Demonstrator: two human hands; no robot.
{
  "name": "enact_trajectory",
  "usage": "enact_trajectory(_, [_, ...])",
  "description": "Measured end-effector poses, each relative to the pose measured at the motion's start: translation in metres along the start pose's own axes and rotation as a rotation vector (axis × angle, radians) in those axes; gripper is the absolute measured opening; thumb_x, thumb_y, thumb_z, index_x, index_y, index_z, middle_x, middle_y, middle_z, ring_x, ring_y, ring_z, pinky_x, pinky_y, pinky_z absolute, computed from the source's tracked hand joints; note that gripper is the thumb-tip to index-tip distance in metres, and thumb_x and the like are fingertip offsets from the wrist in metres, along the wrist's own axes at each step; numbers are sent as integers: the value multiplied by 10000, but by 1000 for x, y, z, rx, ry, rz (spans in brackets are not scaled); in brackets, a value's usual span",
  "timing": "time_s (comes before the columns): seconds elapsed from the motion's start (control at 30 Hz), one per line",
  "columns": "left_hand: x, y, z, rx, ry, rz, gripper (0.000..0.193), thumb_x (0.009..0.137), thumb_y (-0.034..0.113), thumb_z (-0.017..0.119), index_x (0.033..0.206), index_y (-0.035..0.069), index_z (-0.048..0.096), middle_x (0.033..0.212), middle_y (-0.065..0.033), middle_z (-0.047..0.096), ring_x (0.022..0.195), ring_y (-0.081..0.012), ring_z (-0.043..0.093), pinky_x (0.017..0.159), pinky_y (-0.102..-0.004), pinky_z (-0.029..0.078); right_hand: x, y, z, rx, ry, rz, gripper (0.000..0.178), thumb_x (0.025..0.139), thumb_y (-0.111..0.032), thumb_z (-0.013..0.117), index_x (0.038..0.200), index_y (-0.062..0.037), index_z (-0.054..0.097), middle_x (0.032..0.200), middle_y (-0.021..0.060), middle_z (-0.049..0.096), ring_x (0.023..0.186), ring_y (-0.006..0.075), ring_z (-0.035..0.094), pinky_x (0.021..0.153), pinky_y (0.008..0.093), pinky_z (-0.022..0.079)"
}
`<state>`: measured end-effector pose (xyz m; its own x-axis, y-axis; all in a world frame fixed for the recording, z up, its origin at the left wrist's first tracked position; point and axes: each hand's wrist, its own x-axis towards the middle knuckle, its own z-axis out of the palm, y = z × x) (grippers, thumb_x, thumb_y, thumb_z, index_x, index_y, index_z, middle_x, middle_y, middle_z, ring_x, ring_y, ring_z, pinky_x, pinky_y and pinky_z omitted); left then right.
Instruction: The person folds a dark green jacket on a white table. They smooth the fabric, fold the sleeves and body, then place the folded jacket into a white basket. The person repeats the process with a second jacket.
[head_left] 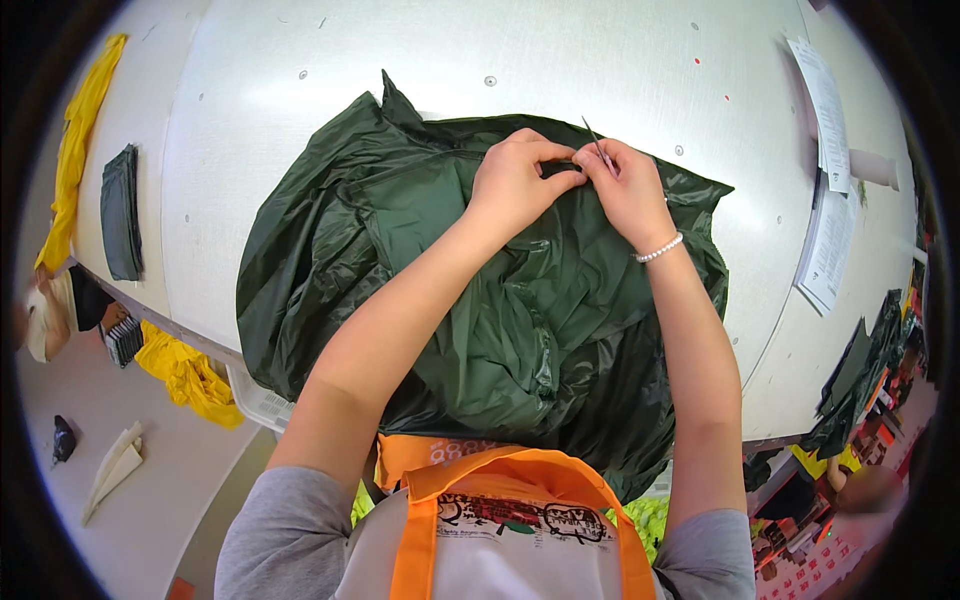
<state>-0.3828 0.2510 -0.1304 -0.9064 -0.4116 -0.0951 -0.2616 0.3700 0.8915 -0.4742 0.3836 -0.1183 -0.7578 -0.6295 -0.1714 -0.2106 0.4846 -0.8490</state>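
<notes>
A large dark green garment (440, 330) of thin, shiny fabric lies crumpled on the pale table in front of me, its near part hanging toward my lap. My left hand (515, 178) pinches the garment near its far edge, thumb and forefinger together. Beside it, my right hand (628, 190) has its fingertips close to those of the left, at the same piece of fabric. Thin pointed scissors (600, 148) stick up out of the right hand, blades pointing away from me; their handles are hidden in the palm. A pearl bracelet (659, 248) circles the right wrist.
Folded dark green cloth (121, 213) and a long yellow cloth (85, 140) lie at the left. Printed sheets (828, 170) line the table's right side. More dark green fabric (860, 370) hangs over the right edge. Yellow cloth (185, 370) sits below the left edge, near another person's arm.
</notes>
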Motion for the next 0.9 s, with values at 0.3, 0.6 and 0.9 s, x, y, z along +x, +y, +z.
enact_trajectory(0.3, [4,2,2,-34,-12,-7,137,763,143,736,865,52,729,779,-40,658,630,-109,551,593,-245,454,10,-32,-32,-336,-242,20,283,889,-242,586,915,35,637,675,128,591,611,209,547,611,328,447])
enact_trajectory(0.6, [12,-17,-7,-427,26,-153,146,838,130,683,900,-1,688,757,-10,664,653,-56,555,611,-208,460,-11,-38,-48,-310,-100,64,280,911,-294,582,954,-17,589,796,124,627,719,230,613,669,335,479])
enact_trajectory(0.9, [14,-8,-8,-404,11,-117,132,851,111,661,892,-14,675,764,-25,666,659,-64,558,612,-218,457,-15,-28,-23,-569,-108,-156,175,868,-253,614,878,-82,575,820,85,603,738,303,609,627,392,491])
